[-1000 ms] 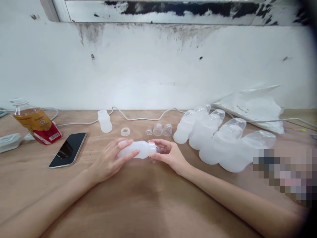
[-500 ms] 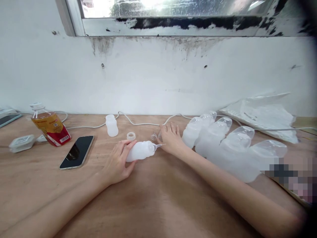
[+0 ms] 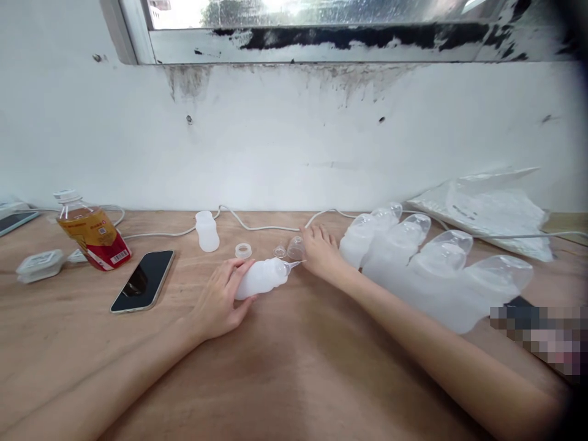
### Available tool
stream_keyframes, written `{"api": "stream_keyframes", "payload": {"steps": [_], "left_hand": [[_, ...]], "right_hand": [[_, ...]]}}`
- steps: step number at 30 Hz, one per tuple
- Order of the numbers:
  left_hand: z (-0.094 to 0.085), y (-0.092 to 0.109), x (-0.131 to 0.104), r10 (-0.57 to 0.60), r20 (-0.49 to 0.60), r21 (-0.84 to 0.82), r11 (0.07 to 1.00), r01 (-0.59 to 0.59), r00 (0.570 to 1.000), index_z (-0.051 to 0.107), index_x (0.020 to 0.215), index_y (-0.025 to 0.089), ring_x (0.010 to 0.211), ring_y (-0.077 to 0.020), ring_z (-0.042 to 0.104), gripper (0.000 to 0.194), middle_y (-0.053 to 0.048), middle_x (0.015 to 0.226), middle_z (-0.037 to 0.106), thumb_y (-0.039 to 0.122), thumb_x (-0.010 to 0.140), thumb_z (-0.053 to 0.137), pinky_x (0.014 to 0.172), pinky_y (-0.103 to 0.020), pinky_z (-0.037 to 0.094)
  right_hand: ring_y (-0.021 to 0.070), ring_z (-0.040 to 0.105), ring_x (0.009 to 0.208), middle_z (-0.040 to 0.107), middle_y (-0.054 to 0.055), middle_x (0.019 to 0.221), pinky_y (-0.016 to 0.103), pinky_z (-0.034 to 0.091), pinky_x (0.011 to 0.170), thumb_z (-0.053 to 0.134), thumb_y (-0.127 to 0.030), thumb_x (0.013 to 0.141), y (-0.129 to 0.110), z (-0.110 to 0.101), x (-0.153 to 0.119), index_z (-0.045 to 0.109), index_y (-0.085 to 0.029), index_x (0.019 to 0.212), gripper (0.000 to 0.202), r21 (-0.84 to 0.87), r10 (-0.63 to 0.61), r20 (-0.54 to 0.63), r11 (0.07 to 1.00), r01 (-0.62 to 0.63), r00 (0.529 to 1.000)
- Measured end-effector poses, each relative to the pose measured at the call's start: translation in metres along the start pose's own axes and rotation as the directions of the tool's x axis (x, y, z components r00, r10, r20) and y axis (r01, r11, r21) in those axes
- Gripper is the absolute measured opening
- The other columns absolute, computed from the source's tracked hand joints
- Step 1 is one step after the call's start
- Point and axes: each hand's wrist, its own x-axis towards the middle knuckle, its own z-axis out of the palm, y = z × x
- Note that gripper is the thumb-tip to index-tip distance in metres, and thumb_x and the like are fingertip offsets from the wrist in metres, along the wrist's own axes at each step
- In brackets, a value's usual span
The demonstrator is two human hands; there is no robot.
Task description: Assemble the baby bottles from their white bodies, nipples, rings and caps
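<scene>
Near the middle of the surface [image 3: 303, 380], my left hand [image 3: 223, 303] curls partway around a white bottle [image 3: 261, 278], fingers over its far side and thumb along the near one; the bottle is tilted over, its clear nozzle [image 3: 289, 267] pointing right; a second ago my right hand [image 3: 324, 254] was at the bottle's neck, and now it is out among the small clear parts; since half a second ago it has edged right, so that a domed cap [image 3: 296, 247] shows just beside it; a second such cap, visible a second ago, is out of sight, perhaps under my palm; my right fingers point away from me, slightly bent, and I cannot tell whether they have hold of anything; as I judge it, this leaves the bottle to my left hand alone, the nozzle seated and uncovered; its tip comes close to my right hand, touching or not I cannot tell; left of the cap lies a small clear piece [image 3: 279, 252], then a pale ring [image 3: 243, 250] behind the bottle.
</scene>
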Motion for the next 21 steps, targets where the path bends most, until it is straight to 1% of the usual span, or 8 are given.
{"api": "stream_keyframes", "payload": {"steps": [3, 8, 11, 13, 15, 18, 19, 21], "left_hand": [[-0.003, 0.001, 0.000, -0.007, 0.012, 0.016, 1.000, 0.006, 1.000, 0.030, 0.127, 0.015, 0.108, -0.0258, 0.043, 0.050, -0.014, 0.117, 0.041, 0.026, 0.081, 0.048, 0.091, -0.040, 0.038], [-0.007, 0.003, 0.001, -0.035, 0.019, -0.025, 0.999, 0.036, 0.999, 0.030, 0.123, 0.014, 0.106, -0.0245, 0.043, 0.049, -0.014, 0.116, 0.040, 0.028, 0.080, 0.049, 0.088, -0.038, 0.039], [-0.008, 0.004, 0.001, -0.057, -0.062, -0.083, 0.995, 0.052, 0.996, 0.033, 0.118, 0.015, 0.104, -0.0240, 0.043, 0.045, -0.013, 0.112, 0.041, 0.027, 0.079, 0.050, 0.088, -0.038, 0.039], [-0.009, 0.004, 0.001, -0.075, -0.117, -0.121, 0.991, 0.061, 0.990, 0.035, 0.115, 0.014, 0.102, -0.0240, 0.044, 0.043, -0.012, 0.109, 0.043, 0.026, 0.077, 0.050, 0.087, -0.038, 0.038], [-0.009, 0.001, 0.002, -0.116, -0.121, -0.173, 0.980, 0.094, 0.986, 0.034, 0.115, 0.014, 0.100, -0.0235, 0.046, 0.043, -0.012, 0.108, 0.045, 0.027, 0.077, 0.050, 0.085, -0.037, 0.039], [-0.010, -0.003, 0.003, -0.199, 0.016, -0.280, 0.940, 0.195, 0.980, 0.032, 0.117, 0.015, 0.098, -0.0226, 0.049, 0.043, -0.011, 0.110, 0.049, 0.031, 0.081, 0.047, 0.082, -0.035, 0.041], [-0.010, -0.004, 0.003, -0.218, 0.077, -0.300, 0.926, 0.231, 0.973, 0.032, 0.118, 0.015, 0.097, -0.0226, 0.050, 0.043, -0.011, 0.110, 0.051, 0.033, 0.081, 0.046, 0.081, -0.034, 0.041], [-0.011, -0.005, 0.004, -0.233, 0.152, -0.309, 0.912, 0.270, 0.960, 0.034, 0.117, 0.016, 0.097, -0.0231, 0.050, 0.042, -0.010, 0.111, 0.052, 0.035, 0.082, 0.046, 0.081, -0.034, 0.042]], "right_hand": [[0.0310, 0.048, 0.104, 0.049, 0.024, 0.111, 0.038, 0.041, 0.082, 0.042, 0.004, 0.069, 0.004, -0.003, -0.001, 0.041, -0.001, 0.119, 0.051, -0.001, 0.016, 0.031, 1.000, -0.016, 0.999], [0.0318, 0.049, 0.101, 0.047, 0.027, 0.109, 0.039, 0.042, 0.082, 0.045, 0.006, 0.069, -0.006, -0.026, -0.023, 0.025, 0.004, 0.130, 0.064, -0.007, 0.032, -0.035, 0.999, -0.033, 0.999], [0.0231, 0.051, 0.099, 0.048, 0.016, 0.113, 0.033, 0.044, 0.084, 0.047, -0.006, 0.078, -0.012, -0.033, -0.046, 0.037, -0.010, 0.126, 0.049, 0.304, -0.075, -0.117, 0.947, 0.108, 0.990], [0.0195, 0.053, 0.099, 0.051, 0.009, 0.113, 0.031, 0.046, 0.084, 0.050, -0.020, 0.081, -0.012, -0.025, -0.059, 0.049, -0.017, 0.115, 0.035, 0.684, -0.085, -0.134, 0.713, 0.154, 0.987], [0.0190, 0.055, 0.100, 0.056, 0.006, 0.109, 0.032, 0.047, 0.084, 0.057, -0.029, 0.077, -0.009, -0.011, -0.067, 0.055, -0.020, 0.107, 0.031, 0.945, -0.057, -0.012, 0.327, 0.030, 0.998], [0.0193, 0.055, 0.102, 0.059, 0.006, 0.109, 0.035, 0.045, 0.090, 0.062, -0.029, 0.073, -0.003, 0.011, -0.067, 0.057, -0.018, 0.102, 0.031, 0.953, -0.076, 0.219, -0.198, -0.230, 0.973], [0.0190, 0.055, 0.104, 0.059, 0.006, 0.110, 0.035, 0.044, 0.092, 0.062, -0.027, 0.073, -0.002, 0.016, -0.065, 0.057, -0.017, 0.101, 0.030, 0.911, -0.081, 0.263, -0.306, -0.275, 0.961], [0.0184, 0.054, 0.106, 0.059, 0.007, 0.110, 0.033, 0.043, 0.095, 0.062, -0.023, 0.074, 0.000, 0.020, -0.062, 0.058, -0.015, 0.100, 0.027, 0.852, -0.085, 0.304, -0.422, -0.310, 0.949]]}}
